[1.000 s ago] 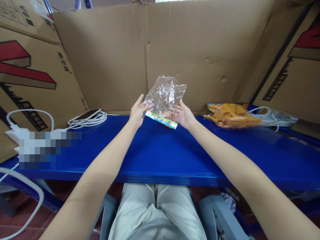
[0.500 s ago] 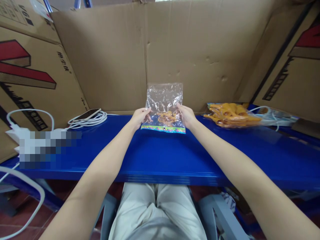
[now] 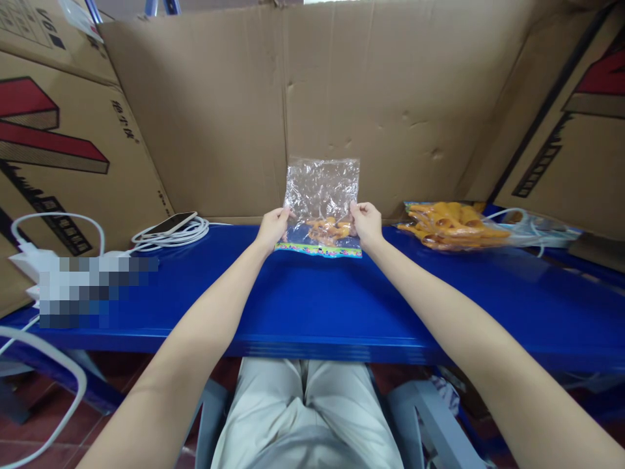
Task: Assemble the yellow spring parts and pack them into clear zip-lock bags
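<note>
A clear plastic bag [image 3: 322, 185] is held up by its two sides above the blue table, with a colourful printed strip along its lower edge. Inside the bag, low down, lies an orange item [image 3: 329, 229] whose kind I cannot make out. My left hand [image 3: 273, 229] pinches the bag's left side between thumb and fingers. On the opposite side, my right hand [image 3: 366, 223] grips the right edge in the same way. Some fingertips are hidden behind the film.
To the right, a clear bag of several orange rubbery things [image 3: 449, 225] lies beside a white cable [image 3: 517, 215]. At left sit a phone [image 3: 170, 223] and a coiled white cord [image 3: 183, 238]. Cardboard [image 3: 366, 85] walls in the blue table [image 3: 322, 299] at the back and sides.
The bag's top has risen slightly and the bag is stretched a bit wider. My right hand has shifted slightly; both hands still hold the sides.
</note>
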### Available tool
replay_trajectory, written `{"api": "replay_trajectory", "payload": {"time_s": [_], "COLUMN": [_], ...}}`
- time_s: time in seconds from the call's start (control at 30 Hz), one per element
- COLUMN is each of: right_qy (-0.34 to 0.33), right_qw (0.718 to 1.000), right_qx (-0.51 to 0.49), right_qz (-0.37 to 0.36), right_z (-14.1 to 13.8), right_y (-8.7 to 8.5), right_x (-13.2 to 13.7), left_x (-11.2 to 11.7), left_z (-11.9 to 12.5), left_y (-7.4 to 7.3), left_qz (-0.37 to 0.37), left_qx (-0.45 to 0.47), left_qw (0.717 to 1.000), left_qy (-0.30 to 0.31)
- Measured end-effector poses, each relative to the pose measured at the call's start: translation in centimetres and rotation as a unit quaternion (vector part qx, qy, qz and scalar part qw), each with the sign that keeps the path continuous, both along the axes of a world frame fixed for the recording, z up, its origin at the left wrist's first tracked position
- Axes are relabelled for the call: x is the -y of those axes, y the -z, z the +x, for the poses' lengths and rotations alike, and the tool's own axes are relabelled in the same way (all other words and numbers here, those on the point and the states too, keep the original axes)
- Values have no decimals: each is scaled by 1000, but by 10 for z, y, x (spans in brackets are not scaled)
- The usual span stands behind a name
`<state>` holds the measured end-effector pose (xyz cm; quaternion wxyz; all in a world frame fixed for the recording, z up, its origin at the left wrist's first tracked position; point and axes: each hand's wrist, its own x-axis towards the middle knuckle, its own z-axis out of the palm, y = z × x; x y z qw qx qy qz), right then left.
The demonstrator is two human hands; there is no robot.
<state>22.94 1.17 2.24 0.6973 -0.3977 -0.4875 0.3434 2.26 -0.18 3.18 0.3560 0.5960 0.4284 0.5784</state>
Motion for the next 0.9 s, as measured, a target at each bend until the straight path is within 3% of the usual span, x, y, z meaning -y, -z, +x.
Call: {"api": "replay_trajectory", "payload": {"time_s": [0.27,0.47,0.9], "right_qy": [-3,-42,-15], "right_qw": [1000,999,999], "right_qx": [4,-10,-41], "right_qz": [3,-20,-27], "right_z": [1,-1,1], "right_y": [0,0,-2], "right_x": [2,3,2], "left_x": [2,1,1], "left_z": [-3,-5,-4], "left_y": [-3,-5,-7], "left_qz": [-25,-8,12], "left_qx": [1,38,63], "left_qw": [1000,998,997], "left_qy": [5,-47,-52]}}
